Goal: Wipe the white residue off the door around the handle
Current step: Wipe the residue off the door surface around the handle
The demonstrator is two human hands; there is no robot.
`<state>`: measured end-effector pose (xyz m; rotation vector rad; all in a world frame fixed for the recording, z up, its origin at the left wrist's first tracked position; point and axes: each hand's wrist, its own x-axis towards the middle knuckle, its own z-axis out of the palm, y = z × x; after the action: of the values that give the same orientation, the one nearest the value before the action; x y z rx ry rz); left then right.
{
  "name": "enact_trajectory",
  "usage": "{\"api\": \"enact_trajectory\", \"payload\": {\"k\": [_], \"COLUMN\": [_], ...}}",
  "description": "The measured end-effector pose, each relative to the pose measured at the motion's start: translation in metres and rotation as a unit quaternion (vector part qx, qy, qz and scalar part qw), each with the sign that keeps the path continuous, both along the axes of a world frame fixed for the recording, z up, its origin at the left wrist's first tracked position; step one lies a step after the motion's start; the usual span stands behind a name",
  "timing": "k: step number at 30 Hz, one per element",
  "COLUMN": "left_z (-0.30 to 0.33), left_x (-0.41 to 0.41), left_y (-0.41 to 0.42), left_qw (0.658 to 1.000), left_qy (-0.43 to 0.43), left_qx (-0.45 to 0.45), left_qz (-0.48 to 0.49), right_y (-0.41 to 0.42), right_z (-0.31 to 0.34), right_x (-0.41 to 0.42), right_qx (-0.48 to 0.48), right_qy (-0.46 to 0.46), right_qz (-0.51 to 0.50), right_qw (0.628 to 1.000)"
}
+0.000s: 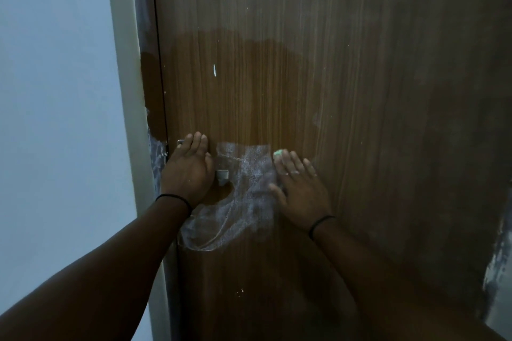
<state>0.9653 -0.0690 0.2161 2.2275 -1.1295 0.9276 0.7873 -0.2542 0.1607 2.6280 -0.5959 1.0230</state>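
door [304, 63]: brown wood grain, shut against a pale frame [124, 91] at the left.
handle [221, 174]: metal, partly hidden under the left hand; only a small piece is seen.
residue [243, 188]: white smear spread between the two hands and down below the handle; more is seen along the door edge.
left hand [188, 169]: laid over the handle, fingers curled round it.
right hand [299, 191]: pressed flat, fingers straight, on a pale green pad [279, 153] seen at the fingertips, at the smear's right edge.
wristbands: a dark band is worn on each wrist.

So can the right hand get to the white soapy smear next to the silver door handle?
Probably yes. The right hand lies flat on the brown wooden door at the edge of the white foamy smear, nothing between them. The left hand covers most of the silver handle.
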Motion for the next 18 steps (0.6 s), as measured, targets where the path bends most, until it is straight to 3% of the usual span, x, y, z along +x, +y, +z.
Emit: {"api": "enact_trajectory", "payload": {"k": [5,8,13,15,18], "left_z": [-0.001,-0.004,-0.025,-0.033,-0.040], "left_x": [0.000,-0.005,-0.013,-0.013,-0.011], "left_y": [0.000,-0.005,-0.003,0.000,0.005], "left_qw": [1.000,0.999,0.999,0.999,0.998], "left_qy": [-0.006,0.001,-0.024,-0.043,-0.058], "left_qx": [-0.008,-0.038,-0.030,-0.016,-0.008], "left_qz": [-0.002,-0.001,-0.004,-0.014,-0.024], "right_y": [-0.032,-0.020,-0.008,-0.023,-0.033], "right_z": [0.061,0.097,0.013,-0.014,-0.006], "right_x": [-0.014,0.008,-0.001,-0.021,-0.028], "right_qx": [0.045,0.029,-0.014,-0.006,0.019], "right_qy": [-0.130,-0.125,-0.003,-0.007,-0.051], "right_qz": [-0.060,-0.028,0.010,-0.020,-0.056], "right_qw": [0.989,0.991,1.000,1.000,0.997]}}
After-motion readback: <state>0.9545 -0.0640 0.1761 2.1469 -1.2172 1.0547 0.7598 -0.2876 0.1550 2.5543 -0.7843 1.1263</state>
